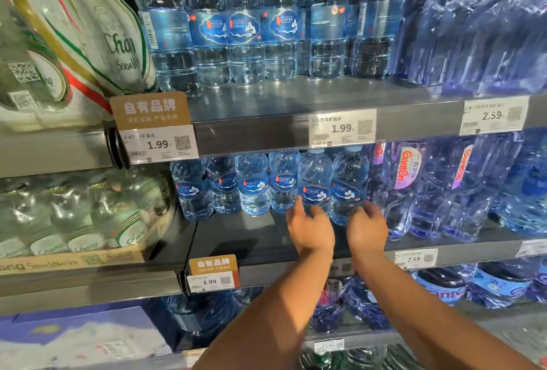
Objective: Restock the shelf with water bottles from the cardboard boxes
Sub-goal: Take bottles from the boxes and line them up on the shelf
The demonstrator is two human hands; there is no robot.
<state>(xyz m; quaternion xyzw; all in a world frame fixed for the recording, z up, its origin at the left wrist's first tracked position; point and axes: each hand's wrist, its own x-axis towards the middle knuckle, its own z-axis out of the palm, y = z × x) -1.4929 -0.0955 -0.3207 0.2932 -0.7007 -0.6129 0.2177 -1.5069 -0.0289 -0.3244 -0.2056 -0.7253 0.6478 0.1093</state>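
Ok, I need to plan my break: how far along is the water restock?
Done: bottles line the back of the top shelf, and a row of six the middle shelf. In hand: left grip and right grip are at the bases of its two rightmost; hold unclear. Left: both shelf fronts are bare, so more rows seem needed.

Shrink-wrapped Chang soda packs (118, 44) lean at upper left, and a wrapped soda pack (88, 215) sits below them. A brown sign (150, 110) tops a 1.99 tag (159, 144); a smaller brown sign (213, 264) lower down tops another 1.99 tag (210, 281). A third 1.99 tag (342, 128) hangs mid-frame, with a 2.59 tag (492, 116) at right. Purple Ganten bottles (411, 180) stand at right, under wrapped purple packs (473, 20).
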